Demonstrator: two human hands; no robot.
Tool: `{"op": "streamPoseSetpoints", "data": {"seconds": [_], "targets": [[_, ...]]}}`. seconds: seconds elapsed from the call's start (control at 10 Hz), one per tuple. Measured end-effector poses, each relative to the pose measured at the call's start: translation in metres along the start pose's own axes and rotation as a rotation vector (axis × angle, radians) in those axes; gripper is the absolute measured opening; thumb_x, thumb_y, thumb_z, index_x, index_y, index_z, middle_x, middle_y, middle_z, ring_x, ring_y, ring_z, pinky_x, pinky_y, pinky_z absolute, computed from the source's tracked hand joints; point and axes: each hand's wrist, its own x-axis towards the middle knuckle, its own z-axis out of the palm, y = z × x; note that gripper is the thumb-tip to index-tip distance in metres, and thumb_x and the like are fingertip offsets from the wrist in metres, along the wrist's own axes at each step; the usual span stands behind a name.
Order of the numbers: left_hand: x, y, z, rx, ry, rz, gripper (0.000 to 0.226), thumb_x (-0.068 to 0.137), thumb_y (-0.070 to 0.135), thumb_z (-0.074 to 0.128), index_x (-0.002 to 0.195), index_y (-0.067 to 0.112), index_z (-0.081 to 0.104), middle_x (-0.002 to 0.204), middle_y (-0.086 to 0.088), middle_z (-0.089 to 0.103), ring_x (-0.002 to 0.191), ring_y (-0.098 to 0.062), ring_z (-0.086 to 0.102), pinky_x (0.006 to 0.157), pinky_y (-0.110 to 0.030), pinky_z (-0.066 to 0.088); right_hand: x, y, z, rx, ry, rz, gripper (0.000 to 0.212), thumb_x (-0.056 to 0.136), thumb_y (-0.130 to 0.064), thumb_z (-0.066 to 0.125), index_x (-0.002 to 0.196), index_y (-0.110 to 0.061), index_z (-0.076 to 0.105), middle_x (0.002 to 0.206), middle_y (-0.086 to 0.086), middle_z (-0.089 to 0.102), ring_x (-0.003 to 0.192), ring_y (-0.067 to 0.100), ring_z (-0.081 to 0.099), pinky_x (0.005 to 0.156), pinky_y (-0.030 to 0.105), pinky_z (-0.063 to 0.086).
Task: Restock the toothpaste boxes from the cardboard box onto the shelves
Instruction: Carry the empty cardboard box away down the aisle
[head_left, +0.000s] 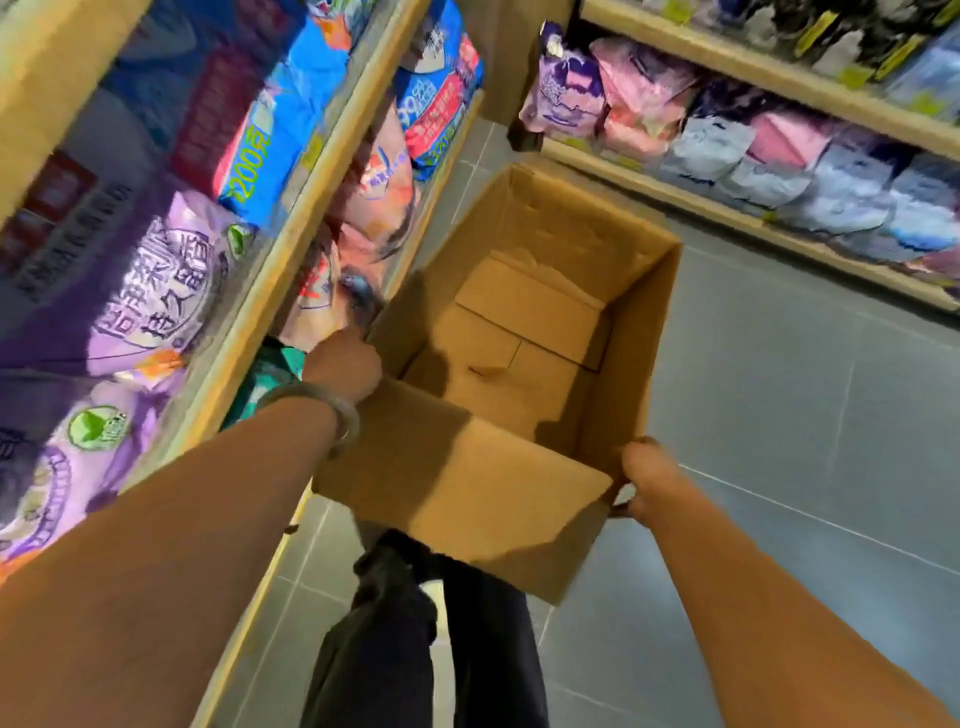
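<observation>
Now | cardboard box (519, 332) between hands | left hand (343, 364), right hand (647, 478) clasp its rims

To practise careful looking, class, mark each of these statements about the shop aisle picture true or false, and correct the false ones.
1. The cardboard box is full of toothpaste boxes. False: only its bare cardboard bottom shows.
2. Both hands grip the box. True: the left hand holds the shelf-side edge, and the right hand holds the near right corner.
3. A bracelet is on the right wrist. False: it is on the left wrist.
4. Shelves of bagged goods stand to the person's left. True.
5. The floor is wooden planks. False: it is grey tile.
</observation>
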Motion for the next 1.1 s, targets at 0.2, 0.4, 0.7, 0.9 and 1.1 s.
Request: {"op": "streamPoseSetpoints", "data": {"seconds": [0.2, 0.4, 0.7, 0.9, 1.1], "targets": [[0.123, 0.0, 0.071, -0.305, 0.049, -0.139, 0.038, 0.09, 0.013, 0.05, 0.127, 0.015, 0.06, 0.128, -0.016, 0.061, 0.117, -0.036, 0.055, 0.096, -0.035, 0.042, 0.118, -0.053, 0.054, 0.109, -0.104, -0.021, 0.041, 0.096, 0.003, 0.029, 0.128, -0.016, 0.045, 0.085, 0.007, 0.054, 0.068, 0.02, 0.049, 0.056, 0.034, 0.046], [0.222, 0.001, 0.153, -0.435, 0.146, -0.162, 0.037, 0.094, 0.018, 0.047, 0.13, 0.02, 0.057, 0.131, -0.01, 0.06, 0.12, -0.031, 0.053, 0.098, -0.029, 0.039, 0.238, -0.081, 0.101, 0.176, -0.165, -0.083, 0.041, 0.095, 0.008, 0.033, 0.125, -0.018, 0.047, 0.095, 0.007, 0.058, 0.08, 0.021, 0.057, 0.065, 0.038, 0.051], [0.296, -0.032, 0.229, -0.46, 0.236, -0.194, 0.04, 0.094, 0.015, 0.045, 0.133, 0.02, 0.054, 0.13, -0.01, 0.06, 0.119, -0.031, 0.055, 0.103, -0.034, 0.041, 0.324, -0.068, 0.161, 0.168, -0.229, -0.142, 0.067, 0.09, 0.016, 0.039, 0.14, -0.028, 0.038, 0.122, 0.0, 0.053, 0.09, 0.018, 0.058, 0.069, 0.034, 0.051], [0.312, -0.058, 0.235, -0.444, 0.076, -0.223, 0.05, 0.088, 0.013, 0.049, 0.138, 0.02, 0.047, 0.134, -0.011, 0.057, 0.12, -0.033, 0.055, 0.105, -0.039, 0.043, 0.328, -0.06, 0.175, 0.152, -0.265, -0.075, 0.064, 0.09, 0.012, 0.043, 0.141, -0.027, 0.035, 0.125, 0.0, 0.051, 0.105, 0.02, 0.053, 0.099, 0.041, 0.045], [0.269, -0.036, 0.203, -0.376, -0.291, -0.206, 0.04, 0.091, 0.009, 0.05, 0.129, 0.002, 0.053, 0.13, -0.021, 0.056, 0.116, -0.035, 0.055, 0.1, -0.037, 0.045, 0.274, -0.074, 0.155, 0.116, -0.251, 0.003, 0.033, 0.093, -0.006, 0.051, 0.126, -0.01, 0.052, 0.113, 0.009, 0.06, 0.107, 0.026, 0.06, 0.098, 0.042, 0.049]]}}
